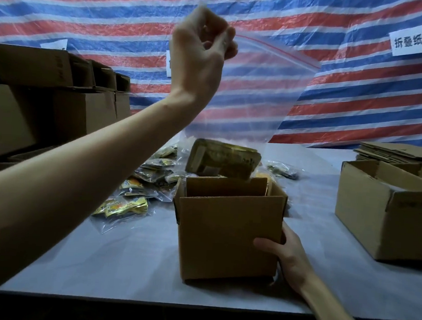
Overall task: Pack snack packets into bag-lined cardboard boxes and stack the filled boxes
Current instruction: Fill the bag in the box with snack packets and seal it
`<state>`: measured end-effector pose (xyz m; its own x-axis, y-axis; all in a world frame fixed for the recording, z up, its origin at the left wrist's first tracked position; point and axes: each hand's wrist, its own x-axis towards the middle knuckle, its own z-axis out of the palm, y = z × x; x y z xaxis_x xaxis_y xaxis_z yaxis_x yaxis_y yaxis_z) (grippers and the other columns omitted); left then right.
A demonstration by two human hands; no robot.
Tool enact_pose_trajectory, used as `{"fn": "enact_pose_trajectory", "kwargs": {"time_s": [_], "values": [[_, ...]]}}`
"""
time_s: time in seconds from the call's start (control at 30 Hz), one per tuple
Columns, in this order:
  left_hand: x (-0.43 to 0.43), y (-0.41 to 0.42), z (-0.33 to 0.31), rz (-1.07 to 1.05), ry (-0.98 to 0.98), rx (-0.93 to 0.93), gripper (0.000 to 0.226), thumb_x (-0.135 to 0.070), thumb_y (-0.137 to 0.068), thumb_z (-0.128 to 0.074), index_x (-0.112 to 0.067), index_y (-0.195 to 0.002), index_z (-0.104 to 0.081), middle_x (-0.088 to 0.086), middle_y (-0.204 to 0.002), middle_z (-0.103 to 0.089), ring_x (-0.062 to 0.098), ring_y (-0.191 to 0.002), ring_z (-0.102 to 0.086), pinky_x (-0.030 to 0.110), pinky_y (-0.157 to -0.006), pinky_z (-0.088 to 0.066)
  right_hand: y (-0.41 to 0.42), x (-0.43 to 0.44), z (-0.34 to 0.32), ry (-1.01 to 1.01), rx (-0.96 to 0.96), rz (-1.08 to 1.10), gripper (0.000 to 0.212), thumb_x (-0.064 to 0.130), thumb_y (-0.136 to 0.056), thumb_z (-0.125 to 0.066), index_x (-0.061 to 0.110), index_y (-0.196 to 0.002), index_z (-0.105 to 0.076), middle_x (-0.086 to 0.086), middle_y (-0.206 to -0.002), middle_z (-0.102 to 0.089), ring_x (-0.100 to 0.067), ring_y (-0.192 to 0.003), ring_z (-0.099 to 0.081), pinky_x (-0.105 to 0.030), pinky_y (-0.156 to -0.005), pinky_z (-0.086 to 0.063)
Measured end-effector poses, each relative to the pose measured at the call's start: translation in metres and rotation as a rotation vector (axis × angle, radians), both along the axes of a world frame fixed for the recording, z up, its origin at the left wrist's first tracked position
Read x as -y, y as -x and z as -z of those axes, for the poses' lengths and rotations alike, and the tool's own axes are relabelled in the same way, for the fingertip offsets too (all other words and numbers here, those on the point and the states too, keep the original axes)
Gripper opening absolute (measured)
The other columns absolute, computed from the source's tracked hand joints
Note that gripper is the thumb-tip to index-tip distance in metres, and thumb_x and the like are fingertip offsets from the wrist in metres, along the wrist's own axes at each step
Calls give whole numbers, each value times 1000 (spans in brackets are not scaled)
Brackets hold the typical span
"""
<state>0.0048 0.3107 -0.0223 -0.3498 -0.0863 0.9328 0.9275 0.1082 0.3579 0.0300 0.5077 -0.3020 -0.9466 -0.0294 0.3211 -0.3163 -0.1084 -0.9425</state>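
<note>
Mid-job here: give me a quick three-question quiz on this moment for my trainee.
1. True or false: the left hand pinches the clear zip bag up above the small box.
2. What does the right hand grip? A) the bag B) the small box C) a tape roll
3. Fill in: most loose snack packets lie on the table to the box's ____.
Key: 1 true; 2 B; 3 left.

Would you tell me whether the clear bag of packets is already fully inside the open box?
No, the left hand holds the clear bag up, with its packets showing above the open box.
</note>
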Motion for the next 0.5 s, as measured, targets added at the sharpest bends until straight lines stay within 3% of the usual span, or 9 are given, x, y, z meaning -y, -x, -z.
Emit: {"fn": "enact_pose_trajectory", "kwargs": {"time_s": [0.17,0.37,0.5], "values": [[-5,1,11,56,-28,77,11,6,-95,-63,-4,-91,-59,12,-78,-64,32,-81,-73,43,-79,-63,1,0,1,32,-6,-9,74,44,-41,-98,34,-110,-74,-8,-113,-75,-27,-103,-72,-34,-79,-60],[-14,2,21,91,-29,127,10,6,-96,-63,-2,-92,-59,12,-77,-64,36,-82,-73,42,-80,-63,1,-1,2,22,-13,9,66,34,-47,-93,31,-110,-74,-8,-111,-76,-25,-101,-73,-28,-77,-59],[-15,10,33,155,-48,236,13,7,-96,-62,-3,-88,-59,12,-77,-64,28,-78,-71,40,-82,-63,0,-2,1,12,-25,-7,65,32,-51,-93,29,-113,-72,-9,-112,-76,-25,-101,-73,-28,-78,-59]]}}
